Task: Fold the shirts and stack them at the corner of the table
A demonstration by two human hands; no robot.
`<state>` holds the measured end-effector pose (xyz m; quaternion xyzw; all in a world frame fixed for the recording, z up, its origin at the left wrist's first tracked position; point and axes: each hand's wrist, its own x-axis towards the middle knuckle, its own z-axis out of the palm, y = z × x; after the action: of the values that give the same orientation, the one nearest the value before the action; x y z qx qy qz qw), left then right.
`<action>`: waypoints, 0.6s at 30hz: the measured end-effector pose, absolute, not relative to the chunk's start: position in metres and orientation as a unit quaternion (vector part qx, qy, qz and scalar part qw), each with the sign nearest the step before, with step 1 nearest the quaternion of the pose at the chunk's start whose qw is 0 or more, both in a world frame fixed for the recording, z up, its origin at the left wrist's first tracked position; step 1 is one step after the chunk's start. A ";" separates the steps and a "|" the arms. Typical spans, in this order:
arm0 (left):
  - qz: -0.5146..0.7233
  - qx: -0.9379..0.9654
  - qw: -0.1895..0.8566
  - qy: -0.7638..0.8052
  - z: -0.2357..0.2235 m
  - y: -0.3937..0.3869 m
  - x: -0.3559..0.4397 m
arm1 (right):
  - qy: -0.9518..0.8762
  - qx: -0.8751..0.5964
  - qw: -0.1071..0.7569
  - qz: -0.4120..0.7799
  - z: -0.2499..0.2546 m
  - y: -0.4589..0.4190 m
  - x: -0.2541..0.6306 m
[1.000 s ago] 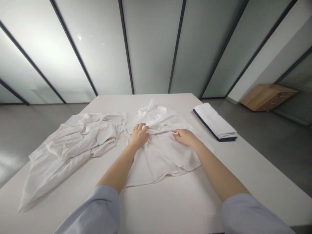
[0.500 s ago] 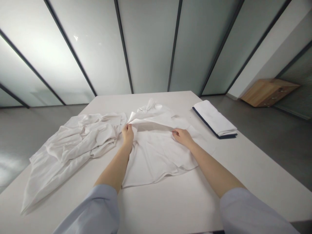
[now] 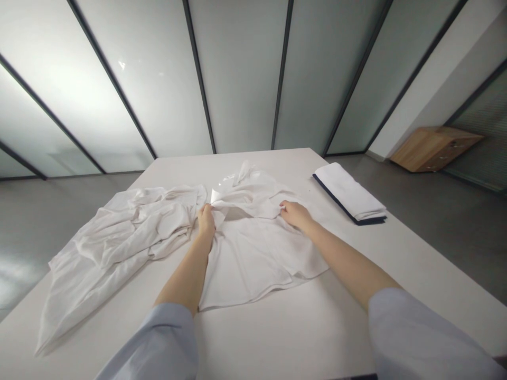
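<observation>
A white garment, perhaps a shirt (image 3: 253, 258), lies spread on the white table in front of me. My left hand (image 3: 206, 219) pinches its upper layer at the left side. On the right, my right hand (image 3: 296, 215) has its fingers closed on the same layer. Between the two hands the cloth is lifted a little and sags, with a shadowed gap under it. The lower part lies fairly flat toward me. Beyond my hands the far part is bunched, with something shiny and clear, like plastic, beside it.
A crumpled white cloth (image 3: 130, 232) covers the table's left side. Folded white and navy cloths (image 3: 350, 192) lie stacked near the right edge of the table (image 3: 285, 338). A wooden cabinet (image 3: 433, 149) stands on the floor at the far right, and frosted glass panels rise behind.
The lifted layer between my hands has dropped and now sags, and the shiny clear part behind it shows more. My hands have hardly moved.
</observation>
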<state>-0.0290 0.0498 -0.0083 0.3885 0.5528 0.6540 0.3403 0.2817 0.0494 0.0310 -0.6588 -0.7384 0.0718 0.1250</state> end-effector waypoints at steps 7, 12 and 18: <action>0.543 0.552 0.275 0.570 0.001 0.040 -0.025 | -0.817 -0.472 0.290 0.161 0.050 0.089 0.224; 0.462 0.669 0.110 0.572 0.000 0.039 -0.015 | -0.786 -0.507 0.265 0.233 0.045 0.091 0.195; 0.410 0.681 0.078 0.601 0.003 0.038 -0.008 | -0.639 -0.544 0.427 0.337 0.043 0.098 0.222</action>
<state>-0.0084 0.0380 0.0028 0.6815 0.6012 0.4100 0.0785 0.2219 0.0982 0.0433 -0.5443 -0.6389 0.3367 0.4268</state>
